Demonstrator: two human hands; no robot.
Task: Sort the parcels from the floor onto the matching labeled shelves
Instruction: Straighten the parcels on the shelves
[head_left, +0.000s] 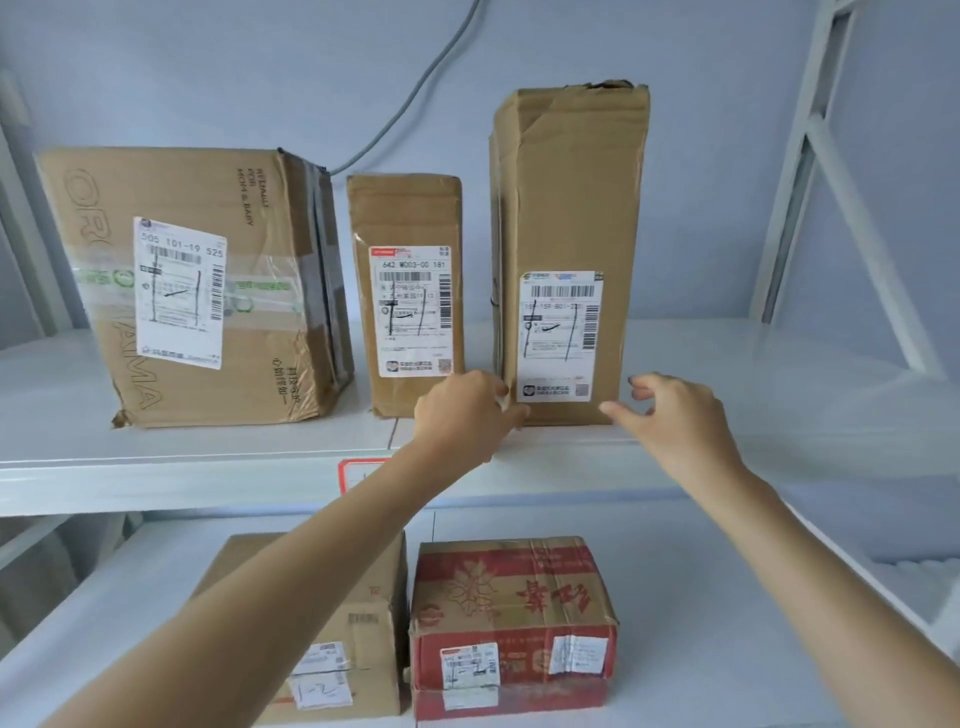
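You have the tall box (569, 249) standing upright near the front edge of the upper shelf (156, 467), its shipping label facing you, probably so the code can be read against the red-bordered shelf tag (358, 475) on the front lip. It stands just beside the small box (410, 291), with the big box (197, 286) further toward the shelf's left end, all three labels facing out.

Your left hand (467, 410) reaches up with its fingers curled at the tall box's lower left corner, touching it; whether they pinch the corner I cannot tell. Your right hand (670, 415) hangs loosely spread just off the lower right corner, holding nothing. Both forearms stretch forward and up. On the lower shelf (727, 597), a red box (511, 623) and a brown box (353, 639) sit side by side near its front edge.
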